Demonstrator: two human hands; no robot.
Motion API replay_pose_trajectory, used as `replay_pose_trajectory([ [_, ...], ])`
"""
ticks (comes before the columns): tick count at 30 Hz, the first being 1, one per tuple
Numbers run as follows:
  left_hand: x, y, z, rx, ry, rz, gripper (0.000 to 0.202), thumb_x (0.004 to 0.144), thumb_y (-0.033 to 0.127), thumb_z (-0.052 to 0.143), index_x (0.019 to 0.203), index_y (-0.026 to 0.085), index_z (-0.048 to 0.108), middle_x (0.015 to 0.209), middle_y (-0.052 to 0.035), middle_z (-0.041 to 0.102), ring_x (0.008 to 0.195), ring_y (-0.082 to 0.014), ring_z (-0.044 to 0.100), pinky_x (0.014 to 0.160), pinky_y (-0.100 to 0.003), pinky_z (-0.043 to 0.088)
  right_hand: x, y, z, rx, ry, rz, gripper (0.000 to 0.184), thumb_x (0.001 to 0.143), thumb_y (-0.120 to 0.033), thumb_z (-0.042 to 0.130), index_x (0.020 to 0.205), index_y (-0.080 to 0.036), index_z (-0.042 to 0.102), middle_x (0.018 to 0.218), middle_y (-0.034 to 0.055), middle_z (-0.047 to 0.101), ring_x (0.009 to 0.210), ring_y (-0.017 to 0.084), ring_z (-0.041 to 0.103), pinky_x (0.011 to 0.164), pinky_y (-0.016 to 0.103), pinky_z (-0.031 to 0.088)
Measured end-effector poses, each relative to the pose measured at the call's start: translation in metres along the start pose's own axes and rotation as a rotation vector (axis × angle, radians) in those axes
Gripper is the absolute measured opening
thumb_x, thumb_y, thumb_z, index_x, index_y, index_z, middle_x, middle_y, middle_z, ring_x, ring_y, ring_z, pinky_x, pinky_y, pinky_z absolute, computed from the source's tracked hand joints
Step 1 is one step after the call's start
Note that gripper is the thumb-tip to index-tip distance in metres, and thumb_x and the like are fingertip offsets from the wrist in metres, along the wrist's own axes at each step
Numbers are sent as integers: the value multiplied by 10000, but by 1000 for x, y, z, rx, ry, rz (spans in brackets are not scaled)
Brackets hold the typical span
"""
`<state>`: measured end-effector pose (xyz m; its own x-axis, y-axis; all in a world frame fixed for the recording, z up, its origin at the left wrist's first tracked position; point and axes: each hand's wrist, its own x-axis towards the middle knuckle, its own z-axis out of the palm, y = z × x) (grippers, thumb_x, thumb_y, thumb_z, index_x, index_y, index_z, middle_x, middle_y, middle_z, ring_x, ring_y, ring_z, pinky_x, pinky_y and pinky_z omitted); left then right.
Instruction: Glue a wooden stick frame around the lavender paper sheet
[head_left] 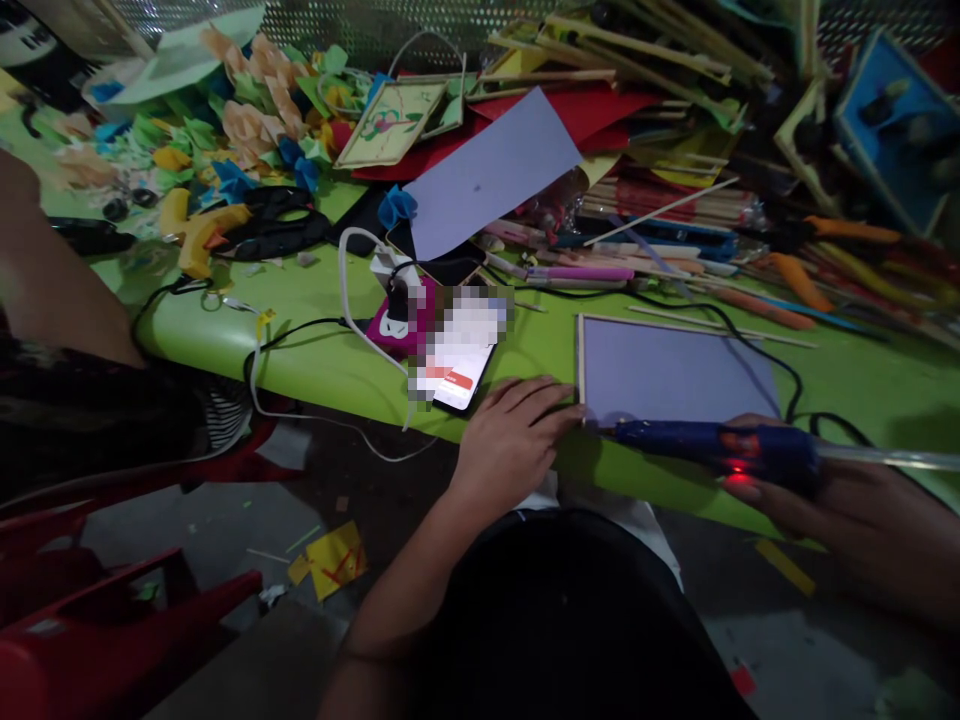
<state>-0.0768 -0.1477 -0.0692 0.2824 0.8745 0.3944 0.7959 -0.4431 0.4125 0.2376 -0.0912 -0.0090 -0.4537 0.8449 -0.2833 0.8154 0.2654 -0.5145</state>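
A blue glue gun (712, 445) with a red light is gripped in my right hand (840, 510). Its nozzle points left, at the near left corner of a purple sheet (675, 370) on the green table (300, 385). Thin wooden sticks run along the sheet's left and far edges. My left hand (514, 435) lies at the table's front edge with fingers stretched out, the fingertips by that same corner. Whether they press on the stick there is hard to make out. Just beyond my left hand is a lit phone (465, 360).
A magenta power socket (397, 320) with cables stands left of the phone. Black scissors (281, 220) and a yellow glue gun (199, 230) lie farther left. Behind are paper flowers (255, 100), a loose purple sheet (495, 170) and piled sticks. Another person's arm (56, 260) is at left.
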Motion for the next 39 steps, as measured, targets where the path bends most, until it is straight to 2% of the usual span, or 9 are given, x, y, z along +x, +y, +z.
replay_pose_trajectory([
  [5,-1,0,0,6,-4,5,433,915,92,582,1307,264,647,1413,5,662,1371,-181,547,1177,-395,419,-2,7,3,-24,-6,2,424,867,-638,571,820,-283,797,1295,35,724,1050,326,727,980,459,571],
  [10,-1,0,0,-1,-7,-5,452,901,82,600,1312,265,649,1411,-2,665,1370,-183,548,1183,-391,410,-1,9,4,-31,4,7,417,856,-640,580,912,-295,808,1287,23,729,1045,315,729,976,428,568],
  [14,0,1,-1,0,-10,-11,442,910,89,601,1310,269,647,1404,5,669,1363,-180,554,1176,-391,415,-1,7,3,-51,27,1,450,859,-659,557,824,-281,798,1104,37,778,906,299,751,900,405,597],
  [19,0,1,-1,-5,2,-7,420,927,101,591,1309,267,644,1405,6,668,1364,-174,553,1178,-387,417,-1,7,2,-81,30,-22,436,870,-653,541,820,-303,797,1237,41,750,958,301,746,934,419,581],
  [22,0,1,0,-4,5,-7,422,921,96,593,1304,265,650,1398,-1,673,1355,-180,563,1171,-391,425,-2,7,0,-93,62,-24,487,855,-698,525,830,-296,799,1151,45,772,852,290,742,910,421,589],
  [24,0,1,0,-5,9,-8,420,922,98,592,1302,268,650,1394,2,675,1353,-182,564,1166,-394,432,-3,5,-1,-112,66,-12,510,854,-705,522,751,-280,785,1089,46,784,787,281,736,889,419,598],
  [27,0,1,0,-5,1,-6,428,920,97,594,1308,269,643,1398,3,671,1359,-182,558,1166,-402,439,-2,1,-1,-115,52,-7,495,872,-672,529,708,-273,772,1124,37,783,852,290,754,897,404,603],
  [34,-1,1,0,10,-20,-4,468,892,82,606,1322,266,633,1409,-10,662,1369,-186,550,1175,-410,434,-2,12,4,-121,38,-81,341,874,-536,556,996,-339,805,1269,38,750,1147,317,716,987,442,578],
  [39,0,1,-1,-2,-3,-11,452,895,84,594,1304,269,650,1394,-4,674,1354,-181,560,1171,-389,432,-10,23,1,-155,95,-142,392,883,-547,463,849,-343,796,1053,74,787,1114,341,716,967,483,582],
])
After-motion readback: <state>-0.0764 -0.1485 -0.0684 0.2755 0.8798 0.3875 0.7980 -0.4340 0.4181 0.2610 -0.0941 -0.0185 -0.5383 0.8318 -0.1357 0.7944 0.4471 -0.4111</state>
